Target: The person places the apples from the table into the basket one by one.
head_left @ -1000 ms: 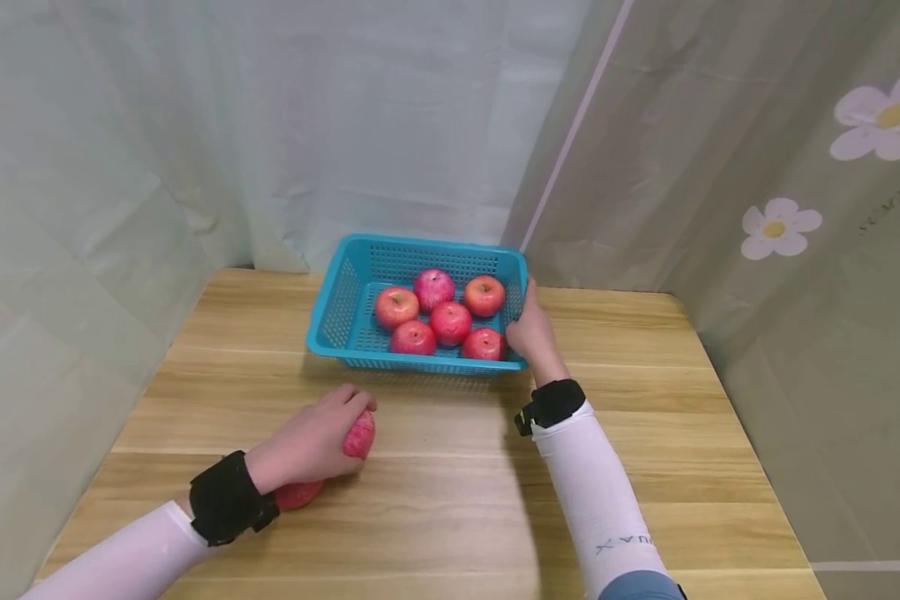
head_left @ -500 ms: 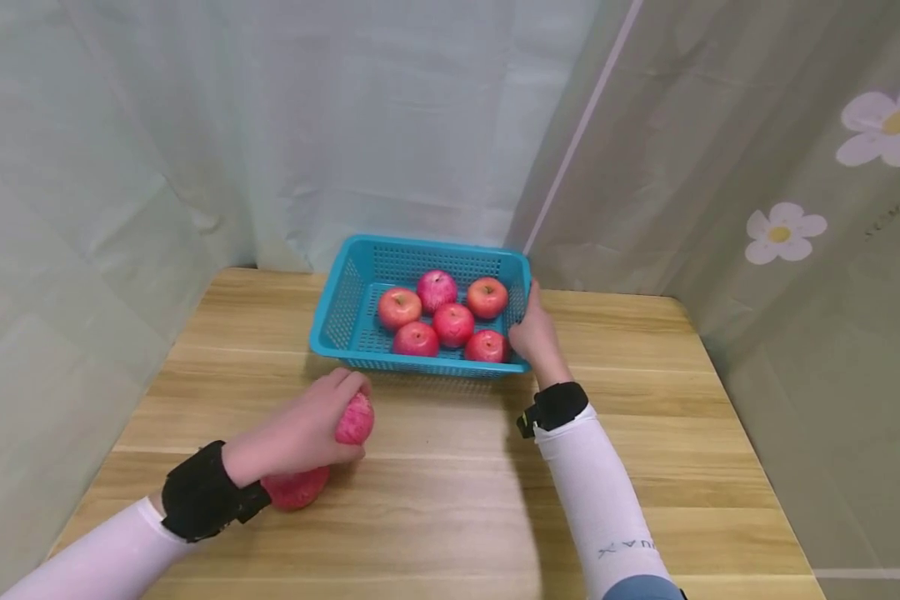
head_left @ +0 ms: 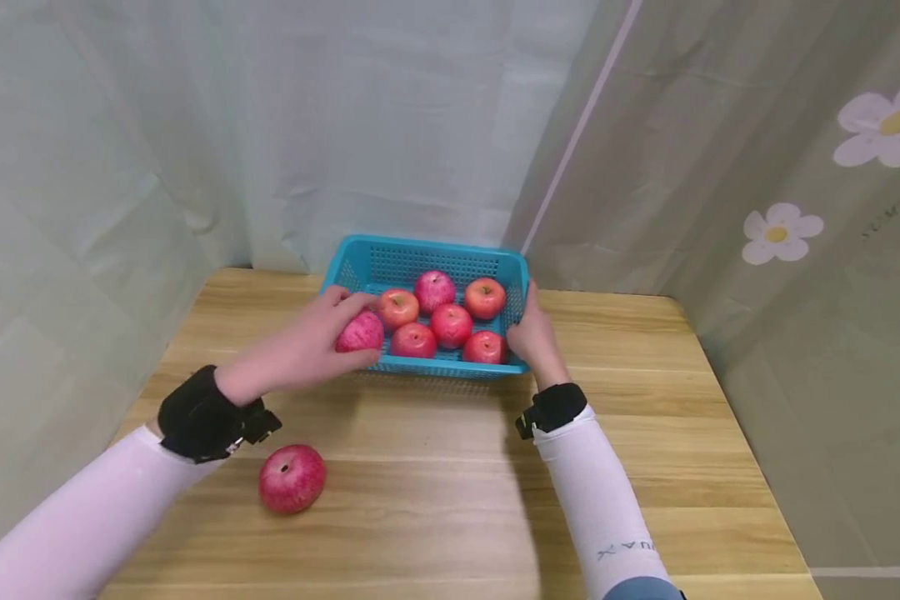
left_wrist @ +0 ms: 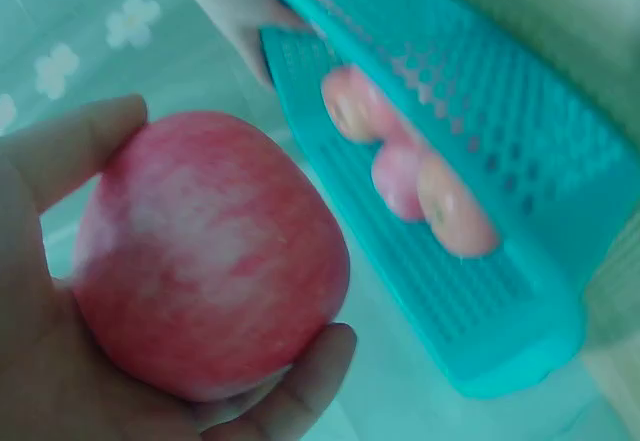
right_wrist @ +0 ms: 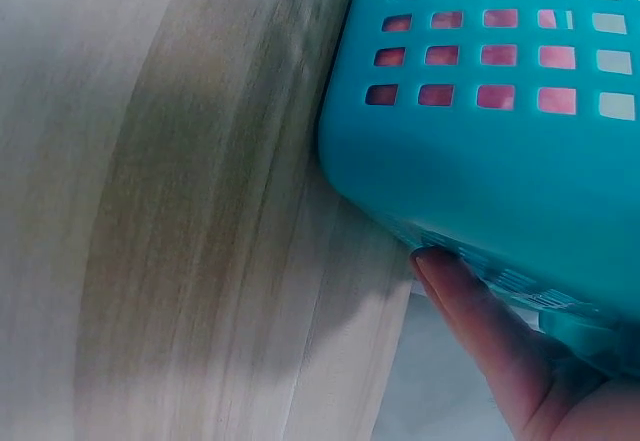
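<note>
A red apple (head_left: pixel 360 332) is gripped between the thumb and fingers of my left hand (head_left: pixel 300 346), over the left front part of a blue plastic basket (head_left: pixel 442 243). In the left wrist view the held apple (left_wrist: pixel 210 256) shows large, its streaked skin facing the camera. Several apples (head_left: pixel 451 324) lie grouped in the basket's middle and right. My right hand (head_left: pixel 536 335) holds the basket's right end; one finger (right_wrist: pixel 475 316) lies along its outer side in the right wrist view. Another red apple (head_left: pixel 292 478) sits on the table, below my left wrist.
The wooden table (head_left: pixel 645 467) carries the basket near its back edge. Pale curtains (head_left: pixel 405 125) hang behind it and at both sides, with white flowers (head_left: pixel 782 232) printed on the right one. Black straps (head_left: pixel 557 406) circle both wrists.
My left hand has lifted the apple from the table and carried it up and forward to the basket. The apple left on the table is now uncovered. My right hand stays in place.
</note>
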`<state>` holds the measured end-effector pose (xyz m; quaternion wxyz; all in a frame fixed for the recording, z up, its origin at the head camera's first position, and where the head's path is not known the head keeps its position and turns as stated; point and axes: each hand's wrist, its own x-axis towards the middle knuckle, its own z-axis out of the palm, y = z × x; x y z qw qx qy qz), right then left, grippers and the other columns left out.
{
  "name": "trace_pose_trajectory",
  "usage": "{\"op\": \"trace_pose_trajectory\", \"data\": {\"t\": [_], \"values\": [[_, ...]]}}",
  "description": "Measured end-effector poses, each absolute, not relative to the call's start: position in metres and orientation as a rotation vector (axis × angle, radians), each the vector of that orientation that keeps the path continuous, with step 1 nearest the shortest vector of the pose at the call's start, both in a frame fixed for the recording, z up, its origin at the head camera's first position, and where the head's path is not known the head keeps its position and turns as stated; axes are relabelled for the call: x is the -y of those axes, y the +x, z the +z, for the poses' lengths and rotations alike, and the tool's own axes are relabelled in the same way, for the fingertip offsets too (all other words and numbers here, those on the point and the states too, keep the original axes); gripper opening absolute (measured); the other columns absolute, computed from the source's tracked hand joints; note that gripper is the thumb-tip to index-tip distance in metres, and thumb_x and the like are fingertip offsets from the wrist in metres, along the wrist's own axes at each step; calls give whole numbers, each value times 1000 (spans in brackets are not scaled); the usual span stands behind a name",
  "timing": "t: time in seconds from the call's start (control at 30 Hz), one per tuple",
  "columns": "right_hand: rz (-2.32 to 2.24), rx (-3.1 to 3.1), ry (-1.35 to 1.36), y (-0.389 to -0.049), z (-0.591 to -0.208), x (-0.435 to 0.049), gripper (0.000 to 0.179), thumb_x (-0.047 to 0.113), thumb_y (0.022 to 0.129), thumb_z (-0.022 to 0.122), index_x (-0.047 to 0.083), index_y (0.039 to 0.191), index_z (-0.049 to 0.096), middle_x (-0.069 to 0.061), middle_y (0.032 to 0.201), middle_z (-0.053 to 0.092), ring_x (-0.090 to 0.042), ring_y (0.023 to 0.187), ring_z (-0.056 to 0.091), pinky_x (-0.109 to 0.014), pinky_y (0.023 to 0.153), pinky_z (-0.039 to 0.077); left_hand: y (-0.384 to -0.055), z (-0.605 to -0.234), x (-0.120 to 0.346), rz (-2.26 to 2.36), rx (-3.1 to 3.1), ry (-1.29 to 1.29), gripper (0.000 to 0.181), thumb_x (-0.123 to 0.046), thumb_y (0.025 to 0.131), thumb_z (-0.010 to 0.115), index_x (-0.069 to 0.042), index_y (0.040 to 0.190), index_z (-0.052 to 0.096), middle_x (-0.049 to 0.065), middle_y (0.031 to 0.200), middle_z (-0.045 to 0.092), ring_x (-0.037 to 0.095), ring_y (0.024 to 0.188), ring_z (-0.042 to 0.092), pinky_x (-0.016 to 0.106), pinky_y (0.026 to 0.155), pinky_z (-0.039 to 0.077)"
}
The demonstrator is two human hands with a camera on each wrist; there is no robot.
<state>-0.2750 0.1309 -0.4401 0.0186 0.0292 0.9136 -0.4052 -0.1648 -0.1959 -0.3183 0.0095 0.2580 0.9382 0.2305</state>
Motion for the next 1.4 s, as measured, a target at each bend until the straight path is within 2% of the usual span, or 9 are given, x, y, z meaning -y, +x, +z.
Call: {"op": "trace_pose_trajectory", "data": {"t": [0.1, 0.2, 0.47, 0.57, 0.8, 0.97, 1.17, 1.4], "values": [[-1245, -2846, 101, -275, -441, -132, 93, -2, 89, 57, 19, 160, 0, -19, 149, 41, -38, 119, 49, -58, 96, 46, -189, -310, 192, 684, -2935, 745, 56, -48, 85, 73, -15, 128, 55, 14, 109, 49, 26, 91, 52, 38, 66, 53], [-1227, -2856, 101, -276, -442, -131, 93, -1, 89, 58, 19, 160, 1, -20, 148, 42, -38, 118, 50, -58, 97, 46, -210, -308, 190, 650, -2938, 676, 57, -51, 84, 72, -14, 125, 55, 14, 107, 50, 27, 92, 52, 38, 64, 55], [-1188, -2899, 93, -280, -443, -130, 90, -3, 88, 55, 14, 160, 3, -25, 141, 48, -38, 110, 54, -56, 96, 47, -251, -317, 189, 608, -2930, 605, 48, -33, 86, 66, -8, 125, 52, 18, 107, 49, 31, 99, 47, 43, 69, 54], [-1178, -2910, 86, -281, -443, -131, 90, -3, 87, 55, 13, 160, 4, -26, 139, 49, -38, 111, 54, -55, 97, 46, -264, -318, 187, 549, -2919, 592, 47, -32, 86, 64, -8, 125, 51, 20, 109, 47, 34, 102, 46, 47, 73, 52], [-1170, -2932, 81, -281, -443, -130, 90, -4, 85, 55, 12, 160, 7, -26, 135, 52, -38, 109, 54, -54, 96, 47, -294, -317, 175, 252, -2864, 556, 50, -22, 89, 55, -6, 136, 46, 27, 128, 39, 44, 118, 35, 60, 96, 39], [-1230, -2887, 99, -280, -442, -128, 92, -3, 87, 59, 16, 160, 6, -21, 143, 48, -37, 115, 52, -55, 95, 48, -301, -318, 166, 149, -2879, 432, 50, -18, 92, 53, -2, 138, 43, 29, 134, 38, 46, 123, 34, 61, 105, 32], [-1269, -2870, 108, -279, -443, -128, 93, -3, 88, 60, 19, 160, 6, -17, 146, 45, -36, 116, 52, -55, 93, 49, -311, -331, 162, 222, -2901, 340, 50, -16, 93, 56, 0, 138, 42, 31, 136, 35, 48, 125, 32, 62, 107, 29], [-1204, -2907, 94, -278, -443, -130, 91, -3, 87, 57, 16, 160, 6, -21, 143, 48, -36, 114, 53, -54, 96, 48, -329, -364, 168, 306, -2935, 286, 46, -14, 97, 44, 1, 141, 41, 34, 138, 26, 52, 127, 25, 67, 105, 27]]}}
